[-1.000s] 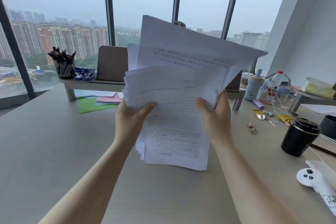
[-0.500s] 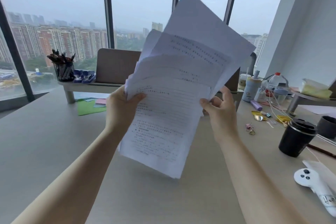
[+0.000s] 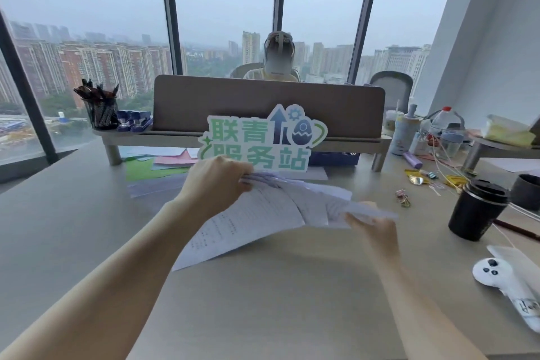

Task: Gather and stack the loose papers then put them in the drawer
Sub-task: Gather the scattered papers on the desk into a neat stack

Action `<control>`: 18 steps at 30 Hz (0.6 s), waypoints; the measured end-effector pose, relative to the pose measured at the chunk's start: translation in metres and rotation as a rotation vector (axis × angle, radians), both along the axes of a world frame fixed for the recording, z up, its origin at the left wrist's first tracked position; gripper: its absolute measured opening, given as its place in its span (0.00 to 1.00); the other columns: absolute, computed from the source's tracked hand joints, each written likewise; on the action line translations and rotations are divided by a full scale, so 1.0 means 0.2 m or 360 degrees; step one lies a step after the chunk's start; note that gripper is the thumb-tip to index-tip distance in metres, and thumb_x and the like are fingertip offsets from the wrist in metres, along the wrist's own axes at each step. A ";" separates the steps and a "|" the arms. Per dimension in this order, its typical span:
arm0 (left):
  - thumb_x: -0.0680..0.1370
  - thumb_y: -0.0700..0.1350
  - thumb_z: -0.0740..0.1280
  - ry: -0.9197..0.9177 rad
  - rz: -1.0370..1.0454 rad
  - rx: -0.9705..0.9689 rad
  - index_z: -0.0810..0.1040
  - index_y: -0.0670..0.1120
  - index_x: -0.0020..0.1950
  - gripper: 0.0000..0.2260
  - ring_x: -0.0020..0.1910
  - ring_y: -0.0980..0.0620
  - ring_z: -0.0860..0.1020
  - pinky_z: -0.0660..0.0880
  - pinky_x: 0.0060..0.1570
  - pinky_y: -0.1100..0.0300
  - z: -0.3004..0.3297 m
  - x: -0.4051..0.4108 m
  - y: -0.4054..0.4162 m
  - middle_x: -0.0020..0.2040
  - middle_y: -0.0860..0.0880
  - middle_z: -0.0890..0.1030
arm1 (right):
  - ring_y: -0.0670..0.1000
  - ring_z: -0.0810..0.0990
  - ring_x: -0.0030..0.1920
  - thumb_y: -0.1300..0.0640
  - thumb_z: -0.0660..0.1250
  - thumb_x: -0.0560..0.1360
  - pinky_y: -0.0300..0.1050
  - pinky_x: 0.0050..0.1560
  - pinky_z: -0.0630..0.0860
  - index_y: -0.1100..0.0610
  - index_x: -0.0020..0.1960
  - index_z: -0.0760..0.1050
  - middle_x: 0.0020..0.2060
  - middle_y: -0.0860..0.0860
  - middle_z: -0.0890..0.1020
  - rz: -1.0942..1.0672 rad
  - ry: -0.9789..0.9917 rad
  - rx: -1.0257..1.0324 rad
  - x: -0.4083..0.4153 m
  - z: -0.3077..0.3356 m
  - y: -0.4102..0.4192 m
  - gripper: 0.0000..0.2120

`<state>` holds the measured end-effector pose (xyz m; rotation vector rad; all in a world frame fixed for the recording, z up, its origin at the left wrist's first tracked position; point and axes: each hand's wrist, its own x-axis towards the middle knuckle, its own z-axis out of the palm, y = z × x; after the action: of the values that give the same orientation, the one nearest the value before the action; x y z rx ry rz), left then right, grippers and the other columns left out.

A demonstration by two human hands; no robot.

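Between my two hands, just above the desk (image 3: 87, 228), I log one sheaf of loose papers (image 3: 263, 213), printed sheets fanned and uneven, sagging toward the near-left corner; my left hand (image 3: 216, 181) is closed over the far-left edge of the sheaf, fingers (image 3: 233, 168) curled on top, knuckles raised; my right hand (image 3: 377, 231) pinches the right edge from below, fingertips pressed on the sheets, thumb hidden from me under the paper.

Beyond the left fingers: a cut-out sign (image 3: 260, 140) in green and blue characters, standing upright, its lower edge partly covered by the left hand; behind it a low shelf riser (image 3: 344, 140) carrying a grey panel (image 3: 233, 102); coloured paper sheets (image 3: 157, 164), green, pink and pale blue, lying flat under the riser.

Far left of the left fingers, on the riser: a mesh pen cup (image 3: 100, 111), full; blue staplers (image 3: 136, 121) just beside it.

Right of the right fingers: binder clips (image 3: 403, 199) loose on the desk, near; a black lidded cup (image 3: 476, 210), upright, further out; a white controller (image 3: 502, 278) lying flat, nearer me than the cup.

Drawer: I cannot see it in this view.
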<state>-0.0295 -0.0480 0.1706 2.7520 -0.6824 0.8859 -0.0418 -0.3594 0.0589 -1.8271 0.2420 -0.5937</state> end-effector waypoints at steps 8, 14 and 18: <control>0.74 0.47 0.69 0.0262 -0.0066 0.0371 0.70 0.51 0.36 0.10 0.36 0.45 0.74 0.64 0.36 0.58 -0.03 0.04 -0.07 0.35 0.49 0.78 | 0.45 0.85 0.39 0.64 0.80 0.63 0.27 0.32 0.73 0.58 0.43 0.86 0.39 0.48 0.88 0.0345 0.0282 0.0087 -0.02 -0.10 -0.02 0.10; 0.77 0.48 0.67 0.0387 -0.0122 0.0483 0.76 0.47 0.40 0.07 0.40 0.45 0.78 0.77 0.40 0.54 -0.08 0.06 -0.13 0.39 0.50 0.82 | 0.49 0.75 0.39 0.65 0.48 0.85 0.32 0.27 0.67 0.68 0.40 0.76 0.49 0.47 0.81 0.0370 0.0389 0.0138 0.02 -0.02 0.11 0.23; 0.77 0.50 0.65 0.0289 -0.0121 0.0459 0.71 0.50 0.38 0.09 0.37 0.46 0.76 0.73 0.35 0.55 -0.09 0.10 -0.14 0.37 0.51 0.78 | 0.39 0.77 0.22 0.73 0.57 0.79 0.31 0.24 0.72 0.58 0.31 0.74 0.21 0.46 0.79 0.0498 0.0378 0.0032 0.06 -0.09 0.04 0.21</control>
<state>-0.0096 -0.0751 0.1529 2.9827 -0.9369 0.5496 -0.0289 -0.3505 0.0418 -1.8678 0.1151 -0.1558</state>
